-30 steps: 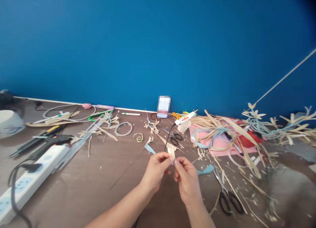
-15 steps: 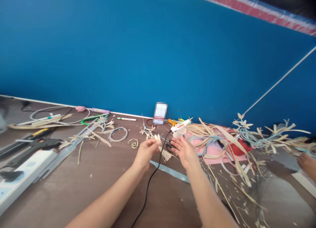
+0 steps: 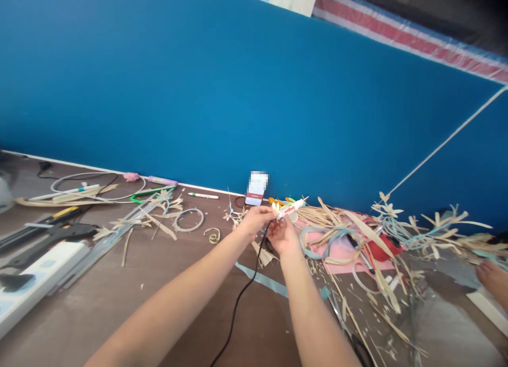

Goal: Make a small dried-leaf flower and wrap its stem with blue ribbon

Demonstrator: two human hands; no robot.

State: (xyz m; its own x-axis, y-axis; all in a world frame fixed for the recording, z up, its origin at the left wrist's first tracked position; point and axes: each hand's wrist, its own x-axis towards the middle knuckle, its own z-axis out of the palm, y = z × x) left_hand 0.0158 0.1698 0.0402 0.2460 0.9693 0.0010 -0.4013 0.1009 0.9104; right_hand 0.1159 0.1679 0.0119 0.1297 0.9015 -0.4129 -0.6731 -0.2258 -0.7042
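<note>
My left hand [image 3: 256, 221] pinches a small pale flower [image 3: 275, 210] that looks made of dried straw or husk strips. Close below it, my right hand [image 3: 283, 235] has its fingers curled in beside the left fingertips; what they grip, if anything, is hidden. Just beyond both hands is a white tool with a pointed tip [image 3: 296, 205], and a black cord [image 3: 238, 303] runs from near it toward me between my forearms. Under the hands lie some pale strip pieces [image 3: 265, 256] and a light blue ribbon [image 3: 264, 282].
A phone [image 3: 257, 189] leans against the blue wall [image 3: 198, 91]. To the right are heaped straw strips [image 3: 327, 216], pink sheets [image 3: 345, 266] and flower sprays [image 3: 391, 211]. On the left lie a power strip [image 3: 43, 282], a dark glue gun [image 3: 59, 240] and a wire coil [image 3: 189, 220]. Another person's hand [image 3: 492, 279] shows far right.
My left hand has moved right and slightly up with the flower. My right hand has moved left to meet it, its spread fingers now curled. The view has shifted slightly.
</note>
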